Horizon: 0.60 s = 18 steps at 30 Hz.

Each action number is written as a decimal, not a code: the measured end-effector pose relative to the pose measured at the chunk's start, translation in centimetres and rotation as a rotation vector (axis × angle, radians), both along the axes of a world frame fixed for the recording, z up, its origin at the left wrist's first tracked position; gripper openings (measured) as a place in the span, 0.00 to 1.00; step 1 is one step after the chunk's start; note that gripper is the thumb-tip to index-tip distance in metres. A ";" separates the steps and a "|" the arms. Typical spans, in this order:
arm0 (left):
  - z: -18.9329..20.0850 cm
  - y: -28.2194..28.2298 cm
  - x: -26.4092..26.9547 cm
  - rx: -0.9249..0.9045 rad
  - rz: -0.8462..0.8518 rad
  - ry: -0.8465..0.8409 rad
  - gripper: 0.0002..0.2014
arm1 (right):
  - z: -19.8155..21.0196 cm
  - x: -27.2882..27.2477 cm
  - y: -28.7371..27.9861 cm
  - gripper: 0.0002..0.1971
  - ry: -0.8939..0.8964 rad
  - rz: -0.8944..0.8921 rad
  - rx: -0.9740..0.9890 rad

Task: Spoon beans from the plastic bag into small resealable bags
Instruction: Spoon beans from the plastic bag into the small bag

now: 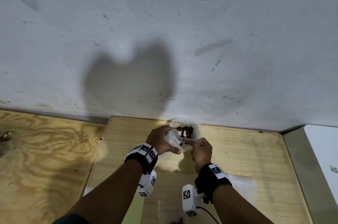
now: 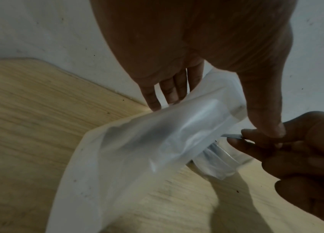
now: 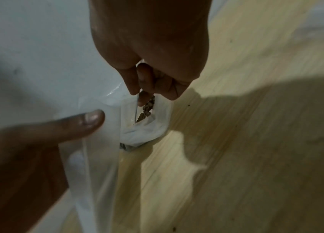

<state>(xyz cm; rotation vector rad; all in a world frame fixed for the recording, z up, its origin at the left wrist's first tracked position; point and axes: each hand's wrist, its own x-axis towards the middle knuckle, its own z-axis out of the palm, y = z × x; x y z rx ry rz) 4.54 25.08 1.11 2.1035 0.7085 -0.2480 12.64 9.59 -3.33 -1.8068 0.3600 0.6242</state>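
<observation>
A translucent plastic bag [image 1: 184, 133] with dark beans [image 1: 185, 129] inside stands at the back of the wooden table [image 1: 237, 150], close to the wall. My left hand [image 1: 161, 138] holds its mouth open, thumb [image 2: 266, 116] on one side of the film [image 2: 157, 141] and fingers [image 2: 169, 89] behind it. My right hand [image 1: 201, 150] pinches a thin spoon [image 1: 191, 140] whose bowl is inside the bag. The right wrist view shows beans [image 3: 147, 108] heaped on the spoon [image 3: 136, 108] below my fingertips. Whether this is one bag or two overlapping ones is unclear.
The grey wall [image 1: 164, 41] rises right behind the bag. A lower plywood surface [image 1: 45, 150] lies to the left, a white surface [image 1: 321, 150] to the right. A flat clear bag [image 1: 241, 180] lies near my right wrist. A few loose beans [image 1: 177, 221] sit at the table's near edge.
</observation>
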 end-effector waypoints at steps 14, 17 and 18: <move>-0.1 0.7 0.1 0.006 0.016 0.034 0.50 | 3.7 3.3 -5.0 0.18 0.110 -0.163 0.199; -0.3 0.9 0.0 0.006 0.033 0.046 0.51 | 5.3 3.4 -6.0 0.16 0.064 -0.121 0.244; -0.4 0.9 0.0 0.005 0.038 0.050 0.52 | 5.8 3.5 -6.3 0.16 0.048 -0.104 0.253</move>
